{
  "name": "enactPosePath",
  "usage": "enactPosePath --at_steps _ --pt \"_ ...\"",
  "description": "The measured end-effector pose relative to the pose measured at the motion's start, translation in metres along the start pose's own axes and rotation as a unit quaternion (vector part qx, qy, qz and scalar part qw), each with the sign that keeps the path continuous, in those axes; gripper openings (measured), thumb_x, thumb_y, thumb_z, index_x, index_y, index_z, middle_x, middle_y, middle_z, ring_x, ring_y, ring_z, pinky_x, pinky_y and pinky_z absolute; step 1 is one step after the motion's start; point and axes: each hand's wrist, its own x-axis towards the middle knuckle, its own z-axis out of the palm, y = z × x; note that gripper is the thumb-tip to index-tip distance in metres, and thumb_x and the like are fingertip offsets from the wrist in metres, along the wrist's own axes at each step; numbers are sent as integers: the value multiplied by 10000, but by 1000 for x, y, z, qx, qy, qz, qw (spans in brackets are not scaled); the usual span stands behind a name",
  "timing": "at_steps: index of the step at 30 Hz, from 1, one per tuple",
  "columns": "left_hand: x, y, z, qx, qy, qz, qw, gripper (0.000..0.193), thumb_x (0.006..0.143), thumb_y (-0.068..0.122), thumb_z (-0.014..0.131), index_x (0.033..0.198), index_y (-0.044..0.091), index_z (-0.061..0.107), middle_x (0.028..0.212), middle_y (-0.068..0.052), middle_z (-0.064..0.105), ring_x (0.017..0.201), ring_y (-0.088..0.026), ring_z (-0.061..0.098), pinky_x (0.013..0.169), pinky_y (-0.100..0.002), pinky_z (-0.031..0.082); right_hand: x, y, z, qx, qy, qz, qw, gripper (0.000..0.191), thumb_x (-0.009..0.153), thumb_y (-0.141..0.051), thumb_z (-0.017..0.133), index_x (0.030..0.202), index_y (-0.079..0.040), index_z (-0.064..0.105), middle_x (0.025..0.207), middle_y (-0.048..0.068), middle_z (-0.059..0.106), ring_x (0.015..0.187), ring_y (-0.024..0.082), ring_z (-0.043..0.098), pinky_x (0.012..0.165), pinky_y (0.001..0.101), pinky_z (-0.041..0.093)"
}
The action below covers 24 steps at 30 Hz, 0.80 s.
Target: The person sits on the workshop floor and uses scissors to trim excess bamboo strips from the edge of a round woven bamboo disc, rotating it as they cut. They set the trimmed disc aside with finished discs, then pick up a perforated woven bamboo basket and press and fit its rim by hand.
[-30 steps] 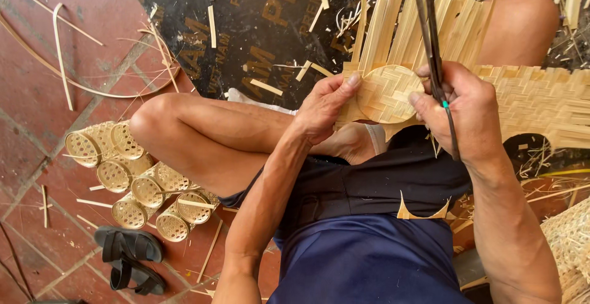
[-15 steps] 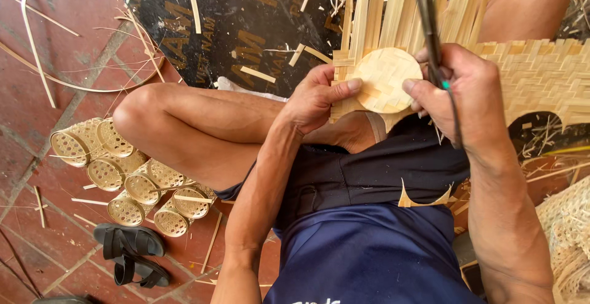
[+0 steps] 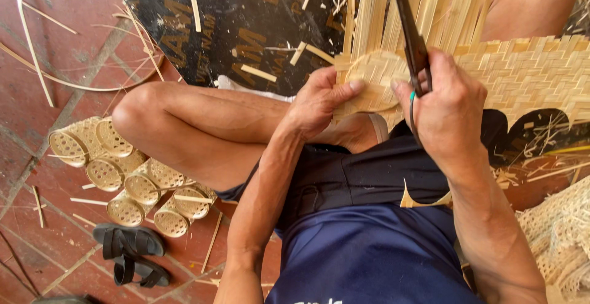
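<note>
The left hand (image 3: 319, 98) pinched a round woven disc (image 3: 373, 78); the right hand (image 3: 444, 104) gripped dark shears (image 3: 410, 33). A black gold-lettered sheet (image 3: 233, 21) lay behind.

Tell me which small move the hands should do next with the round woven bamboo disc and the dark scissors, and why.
Probably close the dark scissors along the rim of the round woven bamboo disc. The left hand pinches the disc's edge with thumb and fingers, the right hand grips the scissor handles, and the blades run right beside the disc. The disc lies against the woven bamboo mat, whose loose strips stick out above.
</note>
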Motion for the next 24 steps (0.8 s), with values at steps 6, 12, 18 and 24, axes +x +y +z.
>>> enactPosePath --at_steps 6,12,18,24 --pt "-1 5 3 37 10 2 999 368 1035 125 678 1337 -75 611 1254 -134 714 1132 -192 679 1037 -350 548 -1 -2 3 10 13 23 1000 432 914 -82 910 1231 15 633 854 87 673 774 220 694 701 348 540" --pt "-3 6 4 47 22 0 999 378 1026 117 681 1339 -80 605 1253 -136 710 1128 -192 677 1031 -352 546 1 -1 5 17 13 28 999 458 893 -82 917 1248 11 643 870 82 690 777 208 706 699 335 548" --pt "-3 2 -1 -6 17 -2 1000 380 1036 109 675 1347 -91 591 1270 -149 701 1138 -205 678 1043 -367 547 1 1 7 22 8 26 999 486 888 -94 926 1264 12 638 884 82 696 785 207 710 701 330 549" --pt "-1 0 -4 -27 19 -3 999 381 1033 103 677 1347 -93 586 1270 -156 699 1136 -212 682 1039 -371 554 4 4 9 17 0 27 999 465 877 -87 931 1228 11 642 876 89 684 771 232 697 699 357 543"
